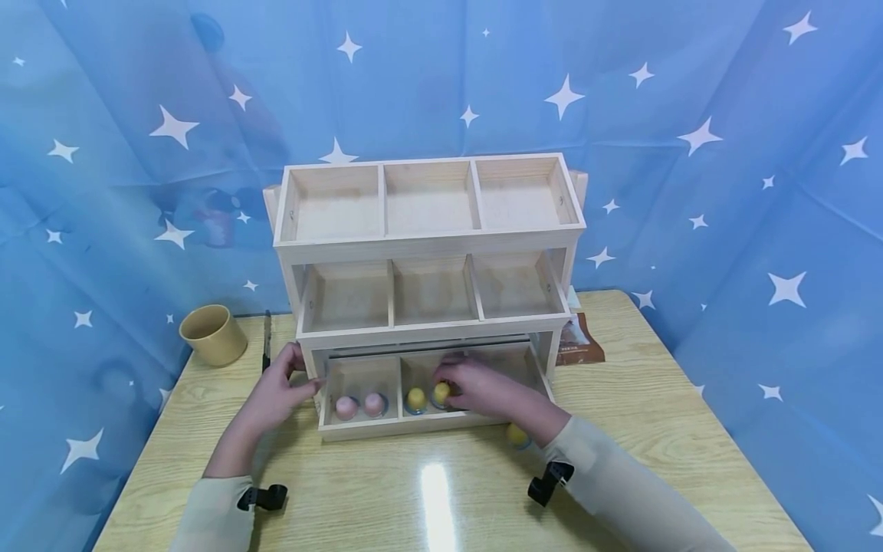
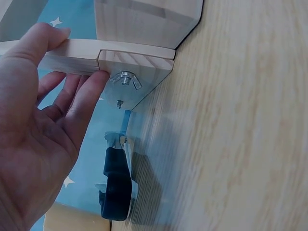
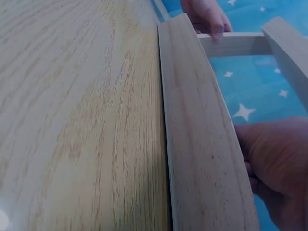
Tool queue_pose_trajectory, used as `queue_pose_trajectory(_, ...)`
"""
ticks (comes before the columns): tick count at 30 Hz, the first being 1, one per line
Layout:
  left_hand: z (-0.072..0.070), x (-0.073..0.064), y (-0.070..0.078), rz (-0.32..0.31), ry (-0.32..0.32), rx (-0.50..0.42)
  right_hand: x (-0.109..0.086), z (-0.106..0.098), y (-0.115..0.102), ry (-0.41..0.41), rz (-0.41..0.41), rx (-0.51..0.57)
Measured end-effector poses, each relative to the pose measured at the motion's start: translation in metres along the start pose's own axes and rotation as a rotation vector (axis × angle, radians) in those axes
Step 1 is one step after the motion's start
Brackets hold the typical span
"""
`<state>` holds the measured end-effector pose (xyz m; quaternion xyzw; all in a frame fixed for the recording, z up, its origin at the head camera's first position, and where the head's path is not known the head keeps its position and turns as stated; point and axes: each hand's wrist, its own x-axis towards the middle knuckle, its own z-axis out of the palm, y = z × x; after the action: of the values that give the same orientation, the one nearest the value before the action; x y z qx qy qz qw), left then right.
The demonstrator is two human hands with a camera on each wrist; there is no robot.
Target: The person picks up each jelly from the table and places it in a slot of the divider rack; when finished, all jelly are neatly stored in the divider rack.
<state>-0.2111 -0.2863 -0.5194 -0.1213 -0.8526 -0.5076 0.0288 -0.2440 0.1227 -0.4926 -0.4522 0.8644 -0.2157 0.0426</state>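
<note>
A three-tier wooden shelf with divided trays stands on the table. My left hand grips its left side post, thumb on one face and fingers on the other, as the left wrist view shows. My right hand reaches into the bottom tray and pinches a small yellow domed cup in the middle compartment. Another yellow domed cup sits beside it. Two pink domed cups stand in the left compartment. The right wrist view hides my right fingertips behind the tray's front board.
A third yellow cup stands on the table under my right forearm. At the left are a tan mug and a black-handled tool. A brown packet lies behind the shelf's right side. A starry blue curtain hangs behind.
</note>
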Motion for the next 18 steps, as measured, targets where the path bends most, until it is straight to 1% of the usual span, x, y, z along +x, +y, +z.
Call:
queue_pose_trajectory(4,0.0004,-0.0006,0.0026,0.003,0.003,-0.007,-0.0004,0.0005,0.001,0.003,-0.014,0.002)
queue_pose_trajectory(12,0.0004,-0.0017,0.0064,0.003,0.002,-0.021,-0.0018,-0.0012,-0.001,0.01,-0.01,0.011)
queue_pose_trajectory(18,0.0002,-0.0015,0.0049,-0.003,0.004,-0.014,-0.0055,-0.0063,-0.0059,0.021,0.027,0.029)
